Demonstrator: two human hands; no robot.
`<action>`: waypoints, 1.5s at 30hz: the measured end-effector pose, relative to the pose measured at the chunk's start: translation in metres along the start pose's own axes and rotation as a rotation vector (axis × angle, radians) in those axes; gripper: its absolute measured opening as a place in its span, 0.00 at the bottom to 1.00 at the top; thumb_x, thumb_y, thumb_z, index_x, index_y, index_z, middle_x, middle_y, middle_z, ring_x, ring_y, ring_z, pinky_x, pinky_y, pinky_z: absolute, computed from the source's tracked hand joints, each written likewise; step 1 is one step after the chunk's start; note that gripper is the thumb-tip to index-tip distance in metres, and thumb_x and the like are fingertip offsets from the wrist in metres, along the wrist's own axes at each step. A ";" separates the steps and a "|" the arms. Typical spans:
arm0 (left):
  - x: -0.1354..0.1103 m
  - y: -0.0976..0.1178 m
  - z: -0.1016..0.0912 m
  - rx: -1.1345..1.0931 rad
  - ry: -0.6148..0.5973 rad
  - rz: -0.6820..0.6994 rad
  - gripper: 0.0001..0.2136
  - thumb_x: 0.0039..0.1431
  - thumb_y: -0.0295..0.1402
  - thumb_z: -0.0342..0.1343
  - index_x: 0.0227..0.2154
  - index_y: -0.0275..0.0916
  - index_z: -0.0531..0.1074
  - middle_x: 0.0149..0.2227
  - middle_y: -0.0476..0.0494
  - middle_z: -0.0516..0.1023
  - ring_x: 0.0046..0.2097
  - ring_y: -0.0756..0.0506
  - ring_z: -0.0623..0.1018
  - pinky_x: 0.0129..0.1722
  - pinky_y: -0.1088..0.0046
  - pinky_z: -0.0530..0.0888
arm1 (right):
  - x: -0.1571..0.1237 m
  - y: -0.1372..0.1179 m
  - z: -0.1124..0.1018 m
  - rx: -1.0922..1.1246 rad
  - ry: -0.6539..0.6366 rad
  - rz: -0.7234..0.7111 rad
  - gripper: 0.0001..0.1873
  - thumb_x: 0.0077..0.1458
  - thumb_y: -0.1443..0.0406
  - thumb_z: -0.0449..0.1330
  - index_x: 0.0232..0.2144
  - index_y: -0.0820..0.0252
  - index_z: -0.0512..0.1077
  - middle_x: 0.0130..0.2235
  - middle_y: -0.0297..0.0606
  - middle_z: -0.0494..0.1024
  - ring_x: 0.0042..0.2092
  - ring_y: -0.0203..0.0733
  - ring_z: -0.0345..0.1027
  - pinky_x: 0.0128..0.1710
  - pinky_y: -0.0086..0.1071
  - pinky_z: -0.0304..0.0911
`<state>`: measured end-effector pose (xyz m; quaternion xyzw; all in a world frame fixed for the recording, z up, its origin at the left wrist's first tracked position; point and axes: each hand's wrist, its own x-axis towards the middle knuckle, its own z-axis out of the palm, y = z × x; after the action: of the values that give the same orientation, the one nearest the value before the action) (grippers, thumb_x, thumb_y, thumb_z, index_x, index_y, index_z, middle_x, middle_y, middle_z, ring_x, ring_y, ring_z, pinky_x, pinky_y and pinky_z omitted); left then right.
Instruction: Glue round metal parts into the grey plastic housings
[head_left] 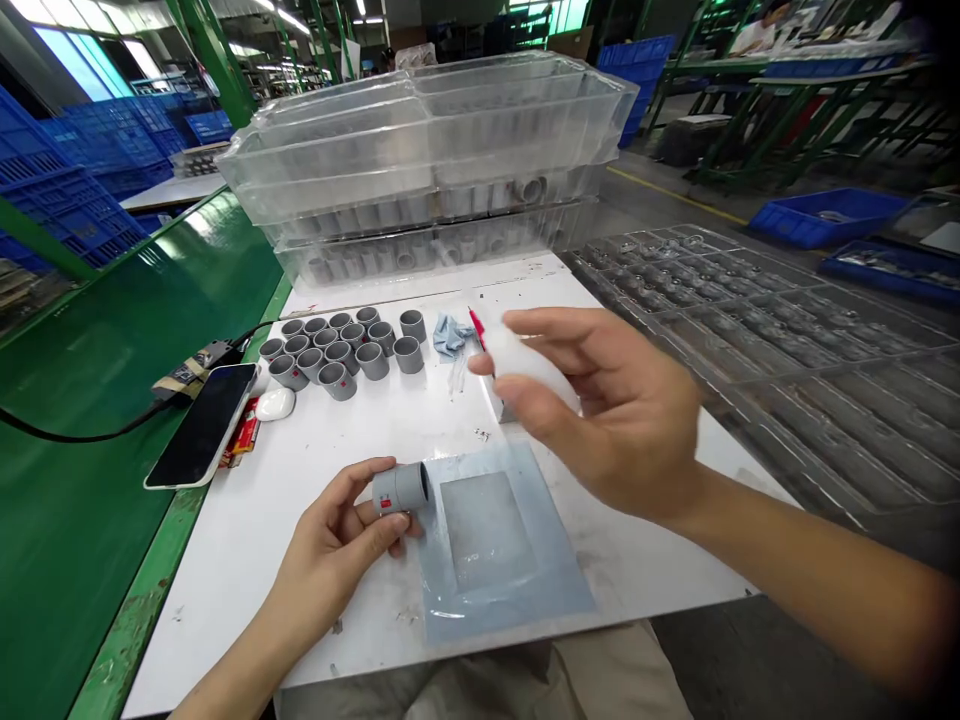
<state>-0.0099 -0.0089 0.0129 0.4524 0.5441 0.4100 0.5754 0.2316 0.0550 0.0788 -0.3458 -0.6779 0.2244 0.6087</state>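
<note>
The left hand (pixel 330 535) had its fingers and thumb closed around a short grey plastic tube (pixel 400 488) with a small red mark, held on its side above the left edge of a pale blue plastic-covered sheet (pixel 559 575). The right hand (pixel 626 415) gripped a white, soft-looking squeeze bottle (pixel 536 367) with a red pointed tip (pixel 478 325), raised well apart from the tube; the bottle was blurred, so its exact shape was hard to judge. Farther back on the white tabletop (pixel 367 625) stood a cluster of upright grey tubes (pixel 337 382), near a crumpled light blue cloth (pixel 450 337).
</note>
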 end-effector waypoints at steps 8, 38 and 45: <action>-0.002 0.001 -0.003 0.037 -0.019 -0.023 0.18 0.61 0.42 0.67 0.51 0.44 0.77 0.39 0.46 0.85 0.40 0.45 0.81 0.43 0.72 0.76 | -0.008 0.005 0.023 0.248 0.034 0.034 0.03 0.60 0.62 0.70 0.36 0.53 0.81 0.24 0.29 0.77 0.22 0.34 0.68 0.21 0.30 0.65; -0.001 -0.006 -0.008 -0.006 -0.109 -0.025 0.24 0.64 0.53 0.60 0.52 0.38 0.74 0.25 0.48 0.78 0.27 0.47 0.74 0.27 0.73 0.69 | -0.031 0.026 0.034 0.251 -0.195 -0.131 0.20 0.67 0.62 0.60 0.22 0.61 0.70 0.20 0.29 0.66 0.22 0.31 0.58 0.23 0.30 0.55; -0.001 -0.005 -0.007 0.019 -0.091 -0.021 0.24 0.62 0.53 0.62 0.51 0.39 0.76 0.24 0.49 0.78 0.26 0.47 0.73 0.28 0.72 0.69 | -0.036 0.031 0.035 0.238 -0.204 -0.108 0.19 0.67 0.63 0.60 0.22 0.61 0.71 0.20 0.30 0.67 0.23 0.33 0.61 0.24 0.30 0.56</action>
<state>-0.0175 -0.0106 0.0085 0.4705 0.5258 0.3778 0.5996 0.2043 0.0526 0.0268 -0.2098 -0.7224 0.3038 0.5847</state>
